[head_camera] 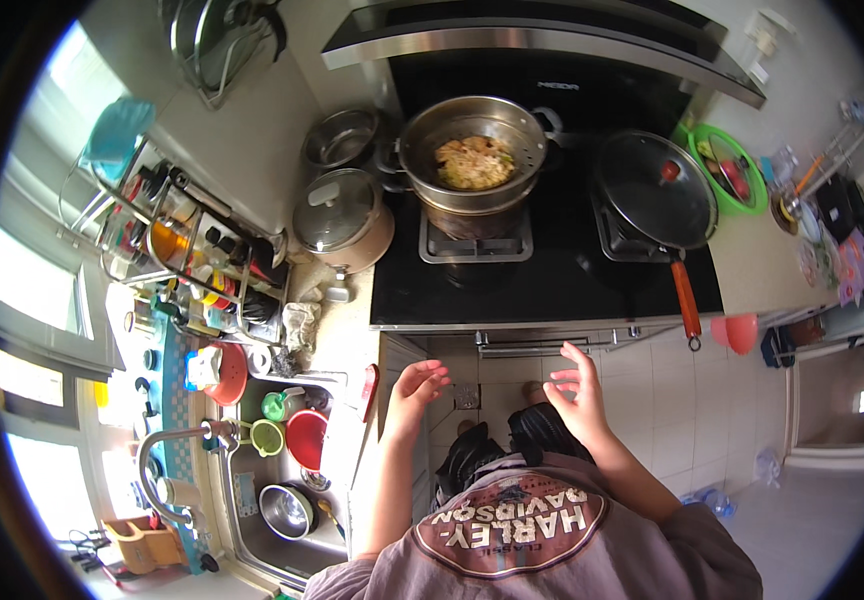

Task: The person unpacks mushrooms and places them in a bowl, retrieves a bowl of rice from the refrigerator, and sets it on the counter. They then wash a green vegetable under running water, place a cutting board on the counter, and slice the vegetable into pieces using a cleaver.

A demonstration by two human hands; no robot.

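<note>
My left hand (415, 390) is raised near the counter's front edge, fingers apart and empty, close to a red-handled knife (368, 391) by the sink. My right hand (576, 386) hangs in the air in front of the gas stove, its fingers spread around nothing. On the stove's left burner, a metal steamer pot (469, 196) holds cooked-looking, yellowish chopped food (475, 163). A frying pan with a glass lid (653, 191) sits on the right burner, its red-brown handle (686, 300) pointing towards me. Neither hand touches the cookware.
A lidded pot (343, 217) and a metal bowl (340, 140) stand left of the stove, beside a spice rack (199, 255). The sink (289, 551) holds a red bowl (307, 440) and a metal bowl (286, 512). A green basket (756, 187) stands right. The range hood (537, 37) juts out above.
</note>
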